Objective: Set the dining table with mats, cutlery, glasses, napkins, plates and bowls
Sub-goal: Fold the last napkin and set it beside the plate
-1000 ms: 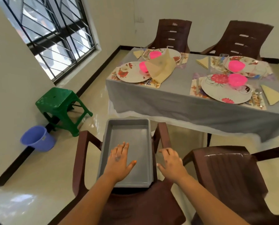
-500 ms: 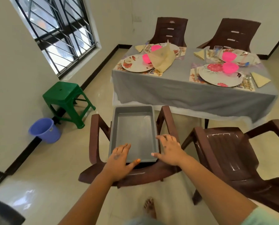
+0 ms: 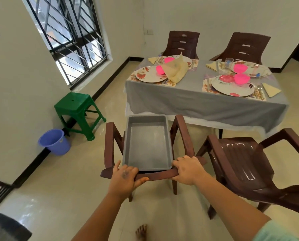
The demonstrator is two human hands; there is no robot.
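Hands [image 3: 123, 178] [image 3: 188, 171] grip chair's [image 3: 155, 176] top edge.

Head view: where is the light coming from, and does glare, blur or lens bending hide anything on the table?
Head view: daylight enters through the barred window, with sheen patches on the floor at lower left. The wide lens bends walls and window bars near the edges. The table settings read clearly, though the glasses are faint. Both the left hand and the right hand look sharp.
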